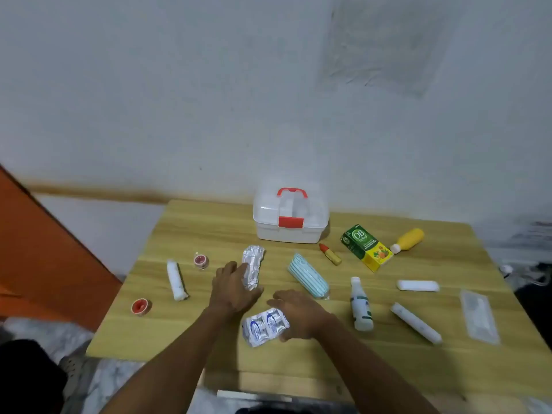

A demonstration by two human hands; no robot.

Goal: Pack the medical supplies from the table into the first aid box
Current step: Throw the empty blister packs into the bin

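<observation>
Only readable label is "OB herbal" on the green carton (366, 248), right of the closed box (290, 222) at the far edge. Left hand (234, 289) lies open touching a foil pack (252, 267); right hand (298, 313) fingers spread on the near blister pack (263, 325).

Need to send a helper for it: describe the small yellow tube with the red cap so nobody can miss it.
Start at the white first aid box at the table's far edge. Just right of its front corner, before the green carton, lies the small yellow tube. It is the only lipstick-sized item, tipped with a red cap.

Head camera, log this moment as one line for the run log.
box: lid closed | left hand: on foil strip | right hand: on blister pack | packed: nothing visible
</observation>
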